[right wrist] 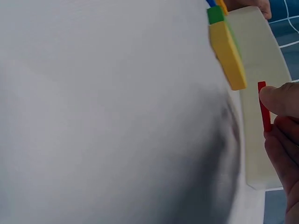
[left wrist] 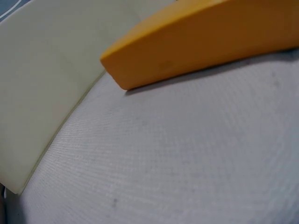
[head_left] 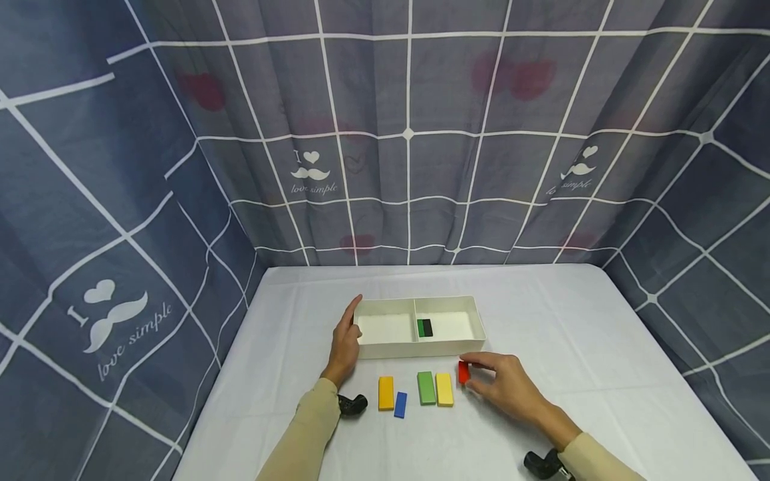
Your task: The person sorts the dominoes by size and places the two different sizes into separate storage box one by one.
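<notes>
The right hand (head_left: 505,387) pinches the red block (head_left: 463,372) between thumb and fingers, the gap closed to the block's width. The block is located in front of the white box (head_left: 397,350), near its right front corner; contact with the bench (head_left: 541,300) cannot be determined. The left hand (head_left: 344,344) rests against the box's left end, index finger extended. The right compartment contains a green piece (head_left: 420,328) and a black piece (head_left: 428,327), beside the divider. In front, left to right: orange block (head_left: 386,393), blue block (head_left: 400,405), green block (head_left: 426,388), yellow block (head_left: 444,390).
</notes>
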`<state>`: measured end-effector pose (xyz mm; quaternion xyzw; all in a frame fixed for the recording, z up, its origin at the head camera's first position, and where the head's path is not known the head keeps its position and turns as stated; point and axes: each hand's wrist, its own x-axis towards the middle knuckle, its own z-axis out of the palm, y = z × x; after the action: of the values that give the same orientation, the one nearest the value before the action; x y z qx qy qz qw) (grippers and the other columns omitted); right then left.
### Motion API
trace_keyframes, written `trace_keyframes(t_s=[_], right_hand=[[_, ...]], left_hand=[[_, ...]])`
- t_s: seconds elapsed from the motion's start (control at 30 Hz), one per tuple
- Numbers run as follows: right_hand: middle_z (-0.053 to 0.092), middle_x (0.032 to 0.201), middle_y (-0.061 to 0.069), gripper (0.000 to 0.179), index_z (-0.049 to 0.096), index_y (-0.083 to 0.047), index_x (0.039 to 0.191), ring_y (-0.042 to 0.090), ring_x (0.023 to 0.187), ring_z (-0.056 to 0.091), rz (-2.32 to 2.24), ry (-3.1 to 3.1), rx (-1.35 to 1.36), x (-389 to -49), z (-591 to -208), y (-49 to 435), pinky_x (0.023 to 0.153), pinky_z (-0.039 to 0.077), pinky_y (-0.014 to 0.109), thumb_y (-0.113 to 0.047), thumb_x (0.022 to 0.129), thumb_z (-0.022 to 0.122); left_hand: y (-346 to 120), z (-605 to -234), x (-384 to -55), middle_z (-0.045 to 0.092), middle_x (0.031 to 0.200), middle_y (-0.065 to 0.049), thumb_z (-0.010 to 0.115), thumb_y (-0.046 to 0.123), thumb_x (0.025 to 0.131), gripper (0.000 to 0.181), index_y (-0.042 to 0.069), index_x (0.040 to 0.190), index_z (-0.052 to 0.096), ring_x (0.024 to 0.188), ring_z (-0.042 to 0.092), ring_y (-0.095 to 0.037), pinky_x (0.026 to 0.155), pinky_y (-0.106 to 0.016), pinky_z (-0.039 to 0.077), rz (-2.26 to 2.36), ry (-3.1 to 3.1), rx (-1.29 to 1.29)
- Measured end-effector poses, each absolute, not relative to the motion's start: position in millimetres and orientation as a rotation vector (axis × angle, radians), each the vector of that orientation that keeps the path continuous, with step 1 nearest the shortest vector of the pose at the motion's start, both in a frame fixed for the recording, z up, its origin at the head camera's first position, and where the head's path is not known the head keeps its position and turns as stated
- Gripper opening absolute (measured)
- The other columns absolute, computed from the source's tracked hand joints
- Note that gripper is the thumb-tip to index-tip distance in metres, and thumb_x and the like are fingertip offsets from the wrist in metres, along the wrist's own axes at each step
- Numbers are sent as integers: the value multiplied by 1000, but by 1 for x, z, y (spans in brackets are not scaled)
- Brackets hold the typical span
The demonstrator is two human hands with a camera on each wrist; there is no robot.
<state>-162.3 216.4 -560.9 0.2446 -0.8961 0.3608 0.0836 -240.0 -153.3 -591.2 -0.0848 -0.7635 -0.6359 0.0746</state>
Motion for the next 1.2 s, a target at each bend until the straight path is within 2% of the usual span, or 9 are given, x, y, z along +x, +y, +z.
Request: trace_keyframes(t_s=[0.2, 0.4, 0.8, 1.2], right_hand=[[84, 116, 0, 49, 81, -6, 124, 29, 102, 82, 1076, -2587, 841, -166, -549, 221, 89, 67, 40, 2, 78, 94], [83, 122, -2, 50, 81, -9, 126, 26, 106, 82, 1050, -2605, 845, -171, -536, 224, 92, 66, 37, -2, 79, 95], [83, 122, -2, 52, 81, -10, 127, 24, 105, 82, 996, -2569, 900, -182, -515, 222, 92, 67, 42, 1, 78, 93], [82, 124, 2, 50, 80, -8, 130, 31, 106, 82, 978, -2592, 975, -206, -501, 215, 92, 67, 44, -1, 82, 91]], left_hand=[[-153, -590, -239, 37, 177, -13, 33, -2, 100, 77, 23, 173, 35, 164, 35, -37, 134, -64, 25, -1914, -2277, -276], [-153, -589, -240, 36, 178, -12, 32, -3, 99, 78, 20, 173, 35, 164, 35, -37, 134, -64, 25, -1913, -2276, -282], [-152, -589, -239, 37, 177, -12, 33, -5, 95, 83, 24, 173, 36, 164, 35, -37, 134, -63, 25, -1930, -2271, -260], [-152, -589, -239, 39, 176, -13, 34, -4, 97, 81, 25, 172, 37, 162, 38, -38, 132, -65, 27, -1901, -2290, -236]])
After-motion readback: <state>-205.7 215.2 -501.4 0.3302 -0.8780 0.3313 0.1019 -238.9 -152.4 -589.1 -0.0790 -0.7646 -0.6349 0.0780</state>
